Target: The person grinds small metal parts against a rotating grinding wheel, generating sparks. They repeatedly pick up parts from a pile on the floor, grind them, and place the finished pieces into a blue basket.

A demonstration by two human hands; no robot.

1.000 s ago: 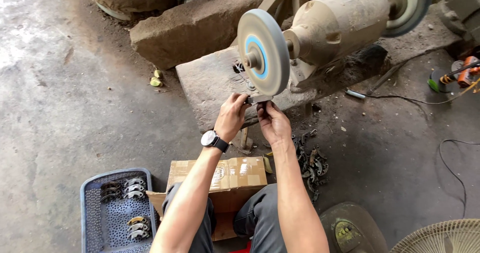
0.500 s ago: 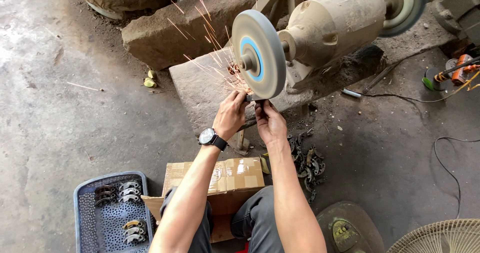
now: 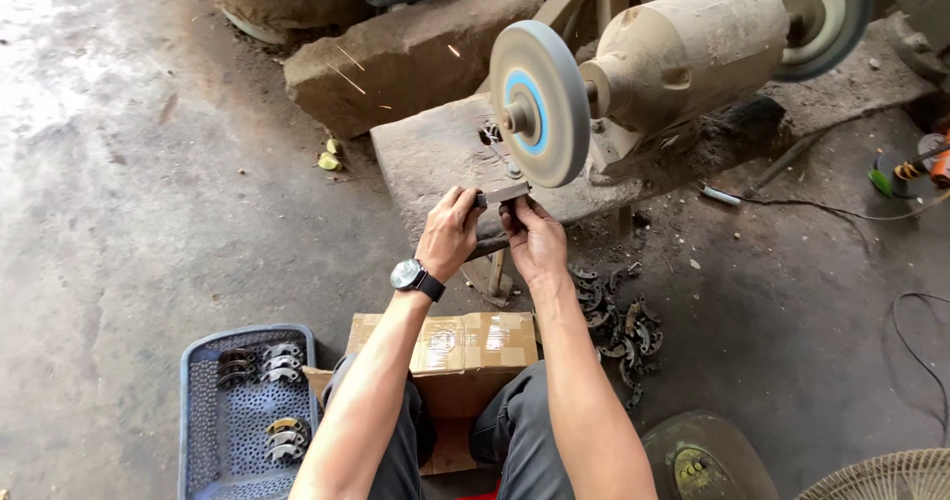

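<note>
Metal piece [image 3: 503, 195]: small, stiff, likely light, edges sharp. Left hand [image 3: 450, 233] and right hand [image 3: 534, 238] pinch opposite ends, under grinding wheel [image 3: 539, 102].

Left hand [image 3: 451, 231] and right hand [image 3: 535, 235] extended forward together, fingers pinched closed.

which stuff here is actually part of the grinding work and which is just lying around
In use:
left hand and right hand, both gripping the small metal piece
grinding wheel on the bench grinder motor
blue crate of similar parts
pile of metal parts on the floor

Lying about:
cardboard box
stone block
fan grille
cable
</note>
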